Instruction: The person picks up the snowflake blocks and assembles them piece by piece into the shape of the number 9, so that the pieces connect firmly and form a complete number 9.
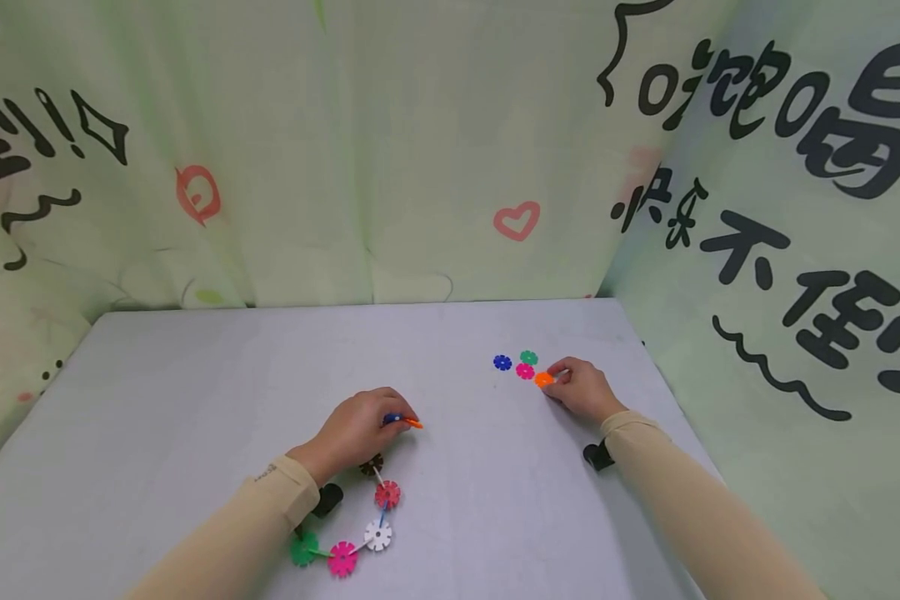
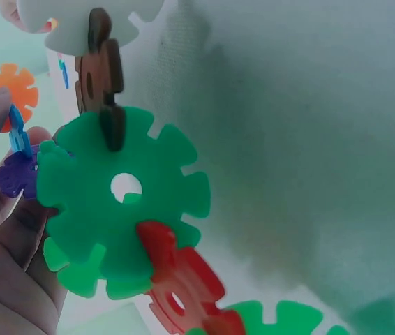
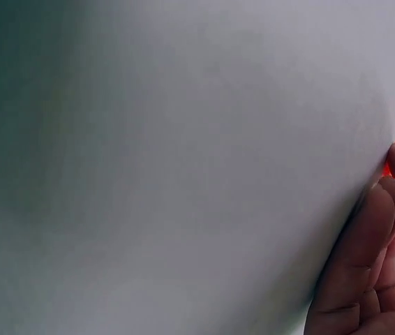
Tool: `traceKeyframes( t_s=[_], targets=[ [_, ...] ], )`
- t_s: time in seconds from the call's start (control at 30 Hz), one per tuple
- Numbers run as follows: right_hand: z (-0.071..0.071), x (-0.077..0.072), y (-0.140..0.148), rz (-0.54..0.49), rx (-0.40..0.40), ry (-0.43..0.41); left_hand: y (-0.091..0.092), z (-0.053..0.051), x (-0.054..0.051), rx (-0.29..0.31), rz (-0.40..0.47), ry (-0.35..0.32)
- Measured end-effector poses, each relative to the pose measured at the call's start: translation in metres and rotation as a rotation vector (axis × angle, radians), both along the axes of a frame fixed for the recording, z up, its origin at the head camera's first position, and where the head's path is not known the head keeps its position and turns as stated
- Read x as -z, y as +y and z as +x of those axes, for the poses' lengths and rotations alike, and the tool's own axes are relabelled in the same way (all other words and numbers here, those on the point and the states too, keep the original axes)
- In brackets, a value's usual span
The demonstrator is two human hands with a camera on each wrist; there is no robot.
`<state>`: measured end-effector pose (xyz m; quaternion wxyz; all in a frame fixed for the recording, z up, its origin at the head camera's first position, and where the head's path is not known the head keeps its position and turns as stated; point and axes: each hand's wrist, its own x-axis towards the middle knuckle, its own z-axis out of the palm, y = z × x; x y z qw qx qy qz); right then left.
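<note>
Snowflake building discs with notched rims are linked into a chain on the table. My left hand [image 1: 363, 425] pinches the chain's end above the table. In the left wrist view, a light blue disc [image 2: 19, 132] sits between thumb and fingers, beside an orange disc [image 2: 17, 91] and a purple disc [image 2: 19, 174]. Green discs [image 2: 86, 181], a brown disc [image 2: 100, 77] and a red disc [image 2: 187, 279] stand nearer that camera. On the right, my right hand [image 1: 587, 392] pinches a loose orange disc [image 1: 543, 379] at the table; its fingers partly cover it.
Beside the orange disc lie a blue disc [image 1: 502, 362], a green disc [image 1: 528, 357] and a pink disc [image 1: 525, 371]. The chain's near part, with a white disc [image 1: 378, 535] and a pink disc [image 1: 342, 559], rests on the white table [image 1: 465, 475]. Printed curtains hang behind and at the sides.
</note>
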<state>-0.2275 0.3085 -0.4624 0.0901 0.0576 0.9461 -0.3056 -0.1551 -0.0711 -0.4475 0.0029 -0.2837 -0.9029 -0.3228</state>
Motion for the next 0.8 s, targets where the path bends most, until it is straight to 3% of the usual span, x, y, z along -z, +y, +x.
traceKeyframes(
  t_s=[0.2, 0.33, 0.5, 0.6, 0.8],
  targets=[
    [0.001, 0.004, -0.001, -0.02, 0.049, 0.026, 0.0, 0.0, 0.0, 0.007, 0.004, 0.006],
    [0.004, 0.002, -0.001, -0.041, 0.036, 0.055, 0.0, -0.001, 0.0, 0.013, 0.014, 0.0],
    [0.012, -0.004, -0.009, -0.154, 0.016, 0.06, -0.001, -0.001, 0.0, 0.011, 0.032, -0.007],
    [0.02, -0.009, -0.027, -0.25, -0.016, 0.041, -0.002, -0.002, 0.001, 0.004, 0.041, -0.002],
    [0.046, -0.017, -0.084, -0.426, -0.174, -0.031, -0.001, -0.002, 0.001, -0.005, 0.047, -0.01]
  ],
)
